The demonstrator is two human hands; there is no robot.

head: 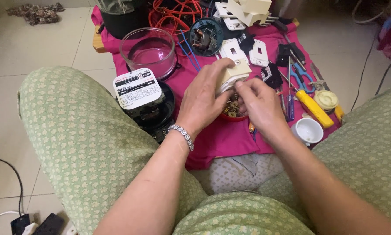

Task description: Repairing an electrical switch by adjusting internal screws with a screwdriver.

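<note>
My left hand [204, 98] grips a cream plastic socket box [235, 74], holding it just above a small red bowl [233, 116] of brass screws and small metal parts. My right hand [258, 104] has its fingers pinched at the underside of the box, right over the bowl; whether it holds a screw is hidden. A silver bracelet [181, 132] circles my left wrist. Both hands work over a pink cloth [221, 139] spread on the floor between my knees.
An electric meter [141, 98] with a white face lies left of my hands, its glass dome [148, 50] behind it. White switch plates [247, 50], blue-handled pliers [302, 78], a yellow screwdriver [313, 108], a white cup [308, 129] and red wires [173, 13] crowd the cloth. Power strip at lower left [38, 224].
</note>
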